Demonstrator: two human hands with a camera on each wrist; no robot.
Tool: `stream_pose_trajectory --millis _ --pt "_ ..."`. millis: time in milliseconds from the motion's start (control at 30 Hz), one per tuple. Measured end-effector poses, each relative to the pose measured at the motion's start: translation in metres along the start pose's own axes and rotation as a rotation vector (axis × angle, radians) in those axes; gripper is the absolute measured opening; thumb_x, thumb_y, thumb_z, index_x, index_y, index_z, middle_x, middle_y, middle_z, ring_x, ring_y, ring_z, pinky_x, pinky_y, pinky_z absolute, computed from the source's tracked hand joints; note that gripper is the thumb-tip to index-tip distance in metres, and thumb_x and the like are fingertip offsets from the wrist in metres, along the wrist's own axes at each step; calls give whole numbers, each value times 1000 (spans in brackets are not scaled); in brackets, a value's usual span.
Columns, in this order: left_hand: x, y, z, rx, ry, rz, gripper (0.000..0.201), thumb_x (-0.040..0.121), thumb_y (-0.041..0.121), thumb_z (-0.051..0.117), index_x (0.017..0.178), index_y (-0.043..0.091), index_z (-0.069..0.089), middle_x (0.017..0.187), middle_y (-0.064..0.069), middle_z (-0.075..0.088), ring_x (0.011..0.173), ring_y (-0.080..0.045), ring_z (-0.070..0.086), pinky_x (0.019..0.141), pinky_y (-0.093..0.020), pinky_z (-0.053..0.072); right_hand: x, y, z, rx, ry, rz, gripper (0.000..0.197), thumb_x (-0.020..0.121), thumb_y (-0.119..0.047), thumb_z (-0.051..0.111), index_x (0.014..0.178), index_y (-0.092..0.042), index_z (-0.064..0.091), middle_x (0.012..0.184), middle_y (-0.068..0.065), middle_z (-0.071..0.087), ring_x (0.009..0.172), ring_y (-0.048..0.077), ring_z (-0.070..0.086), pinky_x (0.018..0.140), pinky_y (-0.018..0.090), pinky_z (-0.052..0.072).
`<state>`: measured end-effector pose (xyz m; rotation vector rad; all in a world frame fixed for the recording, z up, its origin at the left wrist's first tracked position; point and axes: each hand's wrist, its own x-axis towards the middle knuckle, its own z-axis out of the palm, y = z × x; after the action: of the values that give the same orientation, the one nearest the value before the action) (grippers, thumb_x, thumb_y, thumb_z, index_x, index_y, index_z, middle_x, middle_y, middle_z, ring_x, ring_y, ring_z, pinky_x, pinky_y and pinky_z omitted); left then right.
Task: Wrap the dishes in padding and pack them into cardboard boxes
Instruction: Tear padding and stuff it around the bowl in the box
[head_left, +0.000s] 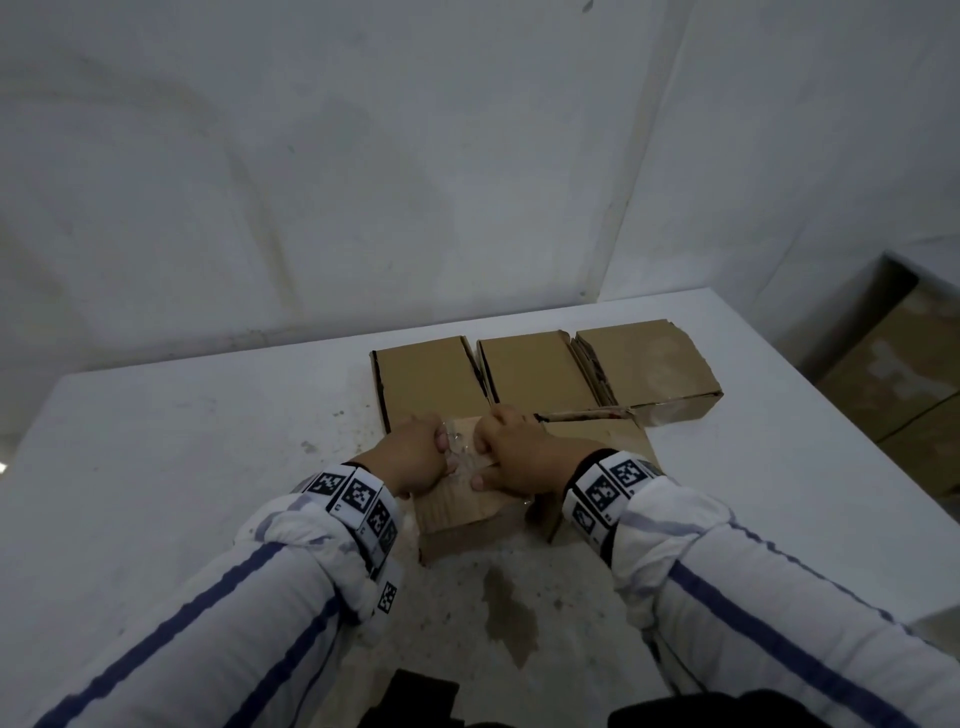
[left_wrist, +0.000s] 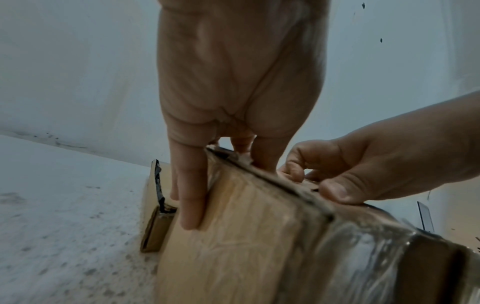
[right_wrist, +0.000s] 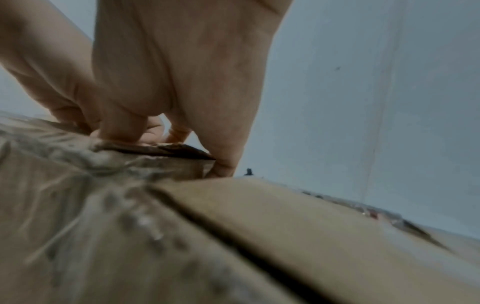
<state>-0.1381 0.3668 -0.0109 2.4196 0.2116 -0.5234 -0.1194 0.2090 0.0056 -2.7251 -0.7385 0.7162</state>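
Both hands on the near cardboard box (head_left: 467, 499), at the front of the worktop (head_left: 208, 467), just ahead of a row of three closed boxes (head_left: 540, 374). Left hand (head_left: 410, 457) curled over the box's left top edge, fingers (left_wrist: 191, 197) hooked down the outer side, thumb on top. Right hand (head_left: 524, 462) pinching the flap edge and the crinkled clear tape (head_left: 460, 457) at the centre seam, thumb pressed on the lid. No dish or padding in view; presumably already inside the box, though not confirmable with the lid this low and the right wrist view blurred.

Risks from here:
- Tape creasing or sticking to itself, from the pull of two close-set hands, leaving the seam half sealed
- Flap edge, already frayed and dark along the seam, tearing further under a hard pinch
- Lid bowing inward under thumb pressure, loading whatever lies beneath
- Box sliding back into the row of three closed boxes, from uneven pressing
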Motion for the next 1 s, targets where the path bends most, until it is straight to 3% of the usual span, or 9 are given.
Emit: stream_pose_trajectory --millis 167,300,367,467,533,600,733,867,1000 --pt "0 2 0 -13 -9 3 24 89 14 60 77 20 40 95 -11 49 69 -23 49 46 -30 45 0 7 -6 34 -62 -1 38 82 -36 68 107 -21 46 137 6 28 128 28 35 105 43 36" --pt "1 2 -1 25 -22 -7 23 88 13 58 78 20 40 92 -9 51 70 -23 50 46 -31 47 5 -9 12 32 114 97 64 75 -52 69 120 -12 46 139 9 29 126 31 35 103 42 36" --pt "1 2 -1 36 -25 -11 23 89 13 57 77 21 39 85 -7 50 68 -22 50 47 -31 47 8 -10 14 61 152 117 56 77 -46 69 116 -12 48 141 9 27 125 32 36 102 41 36" --pt "0 2 -1 30 -28 -13 23 89 14 57 77 21 39 86 -6 49 70 -23 50 49 -32 49 7 -3 10 128 147 88 27 83 -34 66 93 -19 46 137 6 31 120 28 39 99 35 34" --pt "-1 2 -1 24 -33 -9 23 90 16 58 78 21 39 86 -5 48 69 -22 49 48 -31 49 9 0 10 120 140 75 21 85 -30 62 89 -20 45 133 5 33 119 28 39 97 33 33" --pt "-2 3 -1 25 -29 -7 23 90 16 58 78 21 39 87 -6 48 67 -21 49 46 -30 48 9 0 11 96 134 65 19 88 -30 59 90 -20 44 133 6 33 119 29 39 96 34 33" --pt "-2 4 -1 39 -26 -4 25 90 17 58 77 20 38 90 -7 46 70 -21 48 43 -30 45 4 4 13 76 132 20 34 82 -41 66 93 -21 40 136 7 31 123 29 36 95 36 33" --pt "-2 5 -2 51 -24 -3 25 89 17 59 76 21 38 91 -7 46 77 -24 50 46 -31 48 5 7 11 119 147 -1 20 85 -28 62 92 -21 45 130 7 37 121 30 38 100 36 34" --pt "-2 5 -2 57 -19 -1 25 90 16 58 76 21 38 86 -5 45 72 -21 47 47 -32 47 7 7 13 108 163 -1 17 87 -26 60 90 -22 43 126 6 38 116 29 42 94 34 35"
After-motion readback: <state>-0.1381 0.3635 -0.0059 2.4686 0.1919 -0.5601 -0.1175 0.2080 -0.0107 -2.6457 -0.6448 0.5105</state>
